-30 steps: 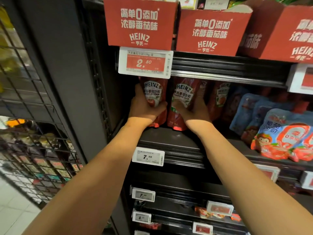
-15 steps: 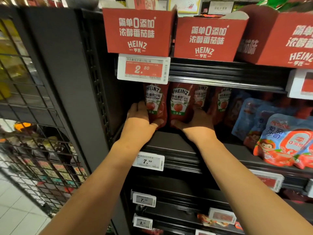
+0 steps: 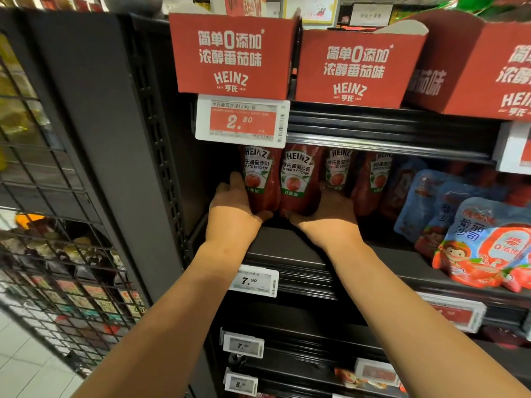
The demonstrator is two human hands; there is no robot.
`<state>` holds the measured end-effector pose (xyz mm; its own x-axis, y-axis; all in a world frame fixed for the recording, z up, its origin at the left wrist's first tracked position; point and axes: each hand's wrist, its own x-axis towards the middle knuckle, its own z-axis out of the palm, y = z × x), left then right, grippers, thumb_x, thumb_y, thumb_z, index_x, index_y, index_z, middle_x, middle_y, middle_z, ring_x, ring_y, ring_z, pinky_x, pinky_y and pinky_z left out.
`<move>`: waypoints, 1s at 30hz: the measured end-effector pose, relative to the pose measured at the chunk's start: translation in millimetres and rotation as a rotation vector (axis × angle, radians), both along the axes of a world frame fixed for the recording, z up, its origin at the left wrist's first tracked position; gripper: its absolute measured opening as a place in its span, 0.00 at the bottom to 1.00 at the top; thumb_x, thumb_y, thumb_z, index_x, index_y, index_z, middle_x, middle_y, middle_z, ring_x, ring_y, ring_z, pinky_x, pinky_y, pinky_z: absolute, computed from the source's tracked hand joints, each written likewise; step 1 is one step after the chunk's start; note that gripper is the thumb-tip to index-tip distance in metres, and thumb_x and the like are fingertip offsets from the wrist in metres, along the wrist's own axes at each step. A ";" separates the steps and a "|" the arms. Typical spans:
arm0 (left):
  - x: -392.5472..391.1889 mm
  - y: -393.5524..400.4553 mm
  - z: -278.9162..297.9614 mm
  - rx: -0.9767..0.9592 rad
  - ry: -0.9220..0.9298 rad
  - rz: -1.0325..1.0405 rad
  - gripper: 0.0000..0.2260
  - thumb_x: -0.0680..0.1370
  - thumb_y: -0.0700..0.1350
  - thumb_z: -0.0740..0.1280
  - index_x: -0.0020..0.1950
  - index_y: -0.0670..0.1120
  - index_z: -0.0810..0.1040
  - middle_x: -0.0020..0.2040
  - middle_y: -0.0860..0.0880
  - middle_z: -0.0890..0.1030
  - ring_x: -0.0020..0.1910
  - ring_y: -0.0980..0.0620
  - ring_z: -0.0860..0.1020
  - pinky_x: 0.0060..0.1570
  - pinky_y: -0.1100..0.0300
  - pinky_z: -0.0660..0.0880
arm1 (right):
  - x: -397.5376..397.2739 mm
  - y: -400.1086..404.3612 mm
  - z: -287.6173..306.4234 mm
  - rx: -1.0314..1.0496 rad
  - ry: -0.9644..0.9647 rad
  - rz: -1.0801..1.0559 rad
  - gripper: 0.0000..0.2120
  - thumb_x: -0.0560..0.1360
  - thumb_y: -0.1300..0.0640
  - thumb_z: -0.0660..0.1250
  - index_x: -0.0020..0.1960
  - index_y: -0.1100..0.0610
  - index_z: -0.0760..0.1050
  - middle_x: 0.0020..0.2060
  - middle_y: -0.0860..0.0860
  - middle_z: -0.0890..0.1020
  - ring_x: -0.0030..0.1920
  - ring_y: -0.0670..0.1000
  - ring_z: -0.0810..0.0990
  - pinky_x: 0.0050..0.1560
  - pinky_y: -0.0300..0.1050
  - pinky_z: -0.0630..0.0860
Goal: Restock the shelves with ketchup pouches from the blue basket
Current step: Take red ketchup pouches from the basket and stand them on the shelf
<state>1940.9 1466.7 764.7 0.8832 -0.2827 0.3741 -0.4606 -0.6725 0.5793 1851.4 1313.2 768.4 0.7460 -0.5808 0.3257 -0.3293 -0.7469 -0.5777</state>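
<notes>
A: Where are the person's hands?

B: Both reach into the dark shelf (image 3: 287,248). The left hand (image 3: 234,206) cups the leftmost ketchup pouch (image 3: 260,179) from its outer side, fingers lying up along the pouch's edge and thumb tucked under its lower front. The right hand (image 3: 327,212) holds the second ketchup pouch (image 3: 297,179) in the mirrored way, fingers up along its right side, thumb at its base.

A: So both grasp something?

B: Yes, each hand is curved round its own pouch. The two pouches stand upright and touch each other between the hands.

A: What sits beyond the right hand?

B: Just past its fingers stands a third Heinz pouch (image 3: 339,170), and further out a fourth (image 3: 379,176), both upright and deeper in shadow. Well beyond those lie blue-and-red sauce packs (image 3: 482,248), leaning forward on the same shelf.

A: And above the hands?

B: Directly over the held pouches hangs a price tag reading 2.80 (image 3: 242,120), covering the top of the leftmost pouch. Above it stand red Heinz display boxes (image 3: 232,53) on the upper shelf.

A: Below?

B: Under the left wrist, on the shelf's front edge, is a tag reading 7.99 (image 3: 254,280). Out past the left hand rises the black side panel (image 3: 115,139), and further that way a wire rack (image 3: 43,254) of blurred goods.

A: The blue basket?

B: Not in view.
</notes>
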 end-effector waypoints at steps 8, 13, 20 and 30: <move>0.9 -4.6 -3.6 -0.012 0.021 0.019 0.39 0.68 0.51 0.81 0.72 0.44 0.65 0.64 0.38 0.73 0.58 0.37 0.78 0.54 0.50 0.77 | 2.8 -0.6 0.4 0.016 0.053 -0.040 0.34 0.66 0.36 0.77 0.63 0.57 0.76 0.58 0.55 0.82 0.60 0.58 0.81 0.58 0.49 0.79; 2.3 -4.2 -4.0 -0.022 0.007 0.024 0.37 0.69 0.50 0.80 0.72 0.44 0.66 0.65 0.39 0.73 0.59 0.37 0.78 0.54 0.50 0.78 | 3.7 -0.6 -0.8 -0.004 0.062 -0.003 0.33 0.68 0.38 0.76 0.64 0.57 0.76 0.60 0.56 0.82 0.62 0.58 0.79 0.62 0.50 0.77; 4.4 -5.0 -7.2 -0.012 -0.012 0.019 0.39 0.69 0.51 0.79 0.74 0.44 0.63 0.66 0.39 0.71 0.60 0.37 0.77 0.55 0.50 0.77 | 3.1 -0.2 1.1 0.022 0.078 0.001 0.35 0.67 0.36 0.76 0.67 0.55 0.76 0.63 0.54 0.81 0.65 0.57 0.78 0.65 0.50 0.75; -4.6 5.6 -11.5 -0.163 0.008 -0.048 0.38 0.71 0.53 0.77 0.75 0.42 0.64 0.68 0.38 0.71 0.63 0.38 0.74 0.57 0.50 0.75 | -28.4 2.3 0.7 0.044 0.066 -0.093 0.24 0.72 0.41 0.74 0.61 0.54 0.80 0.56 0.52 0.84 0.56 0.55 0.81 0.53 0.39 0.75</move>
